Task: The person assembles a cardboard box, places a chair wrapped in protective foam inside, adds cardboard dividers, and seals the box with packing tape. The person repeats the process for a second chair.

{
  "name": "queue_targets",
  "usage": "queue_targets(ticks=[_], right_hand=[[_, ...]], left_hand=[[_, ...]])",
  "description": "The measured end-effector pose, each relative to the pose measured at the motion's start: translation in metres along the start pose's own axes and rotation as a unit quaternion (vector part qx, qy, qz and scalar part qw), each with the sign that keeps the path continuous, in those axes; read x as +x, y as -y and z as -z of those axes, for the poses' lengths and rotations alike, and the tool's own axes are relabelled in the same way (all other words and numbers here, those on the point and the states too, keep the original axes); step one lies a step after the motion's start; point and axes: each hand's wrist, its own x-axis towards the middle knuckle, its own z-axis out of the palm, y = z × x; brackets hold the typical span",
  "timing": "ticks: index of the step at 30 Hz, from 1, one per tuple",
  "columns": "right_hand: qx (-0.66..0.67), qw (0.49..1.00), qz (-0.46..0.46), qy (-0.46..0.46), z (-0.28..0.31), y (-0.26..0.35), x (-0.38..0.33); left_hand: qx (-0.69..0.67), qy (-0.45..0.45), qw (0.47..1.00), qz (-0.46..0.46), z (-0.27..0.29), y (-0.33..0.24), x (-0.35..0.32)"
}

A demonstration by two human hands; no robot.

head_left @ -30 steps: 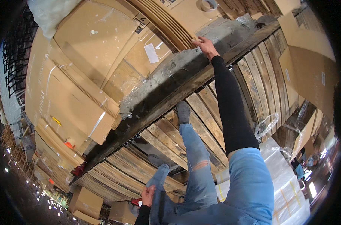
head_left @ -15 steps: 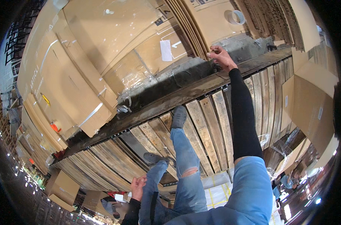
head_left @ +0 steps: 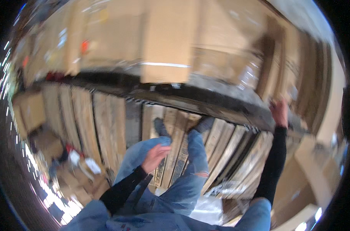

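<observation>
Brown cardboard panels, edge-on, at the right fingertips

Long, flat brown cardboard panels [head_left: 274, 73] form a narrow bundle just beyond the right hand [head_left: 280, 111]. Long axis runs away from those fingers, far end leaning slightly right; near end points back toward the body. Touching or just short of the fingertips: blur hides which. Right fingers look curled; can't tell if they pinch a panel edge.

Left hand [head_left: 155, 156] sits well left of that, nearer the body, over a blue-jeaned knee [head_left: 159, 141]. Its fingers are bent, close together, tips pointing right.

Labels: white rectangular paper sheet [head_left: 93, 166] to the left of the left fingers, print unreadable. Pale glossy strip [head_left: 167, 64] crosses a tan cardboard flap [head_left: 167, 42] beyond the left fingers. Panel markings, if any, smeared out.

Around: dark, worn ledge [head_left: 206, 104] extends left from near the right fingertips. Weathered wooden slats [head_left: 94, 123] lie left of the left fingers. Open brown cardboard box [head_left: 298, 181] is bodyward of the right fingers.
</observation>
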Motion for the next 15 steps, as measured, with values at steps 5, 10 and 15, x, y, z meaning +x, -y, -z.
queue_targets(ticks=[5, 10, 15], right_hand=[[0.226, 0.974, 0.026, 0.007, -0.110, -0.018, -0.069], [0.194, 0.968, -0.020, 0.159, -0.201, -0.090, -0.250], [0.044, 0.978, -0.140, 0.150, -0.417, -0.113, -0.422]], left_hand=[[-0.092, 0.066, 0.990, -0.084, 0.016, -0.014, 0.002], [-0.265, 0.159, 0.948, -0.074, 0.024, -0.016, -0.002], [-0.303, 0.223, 0.916, -0.142, 0.060, -0.062, -0.038]])
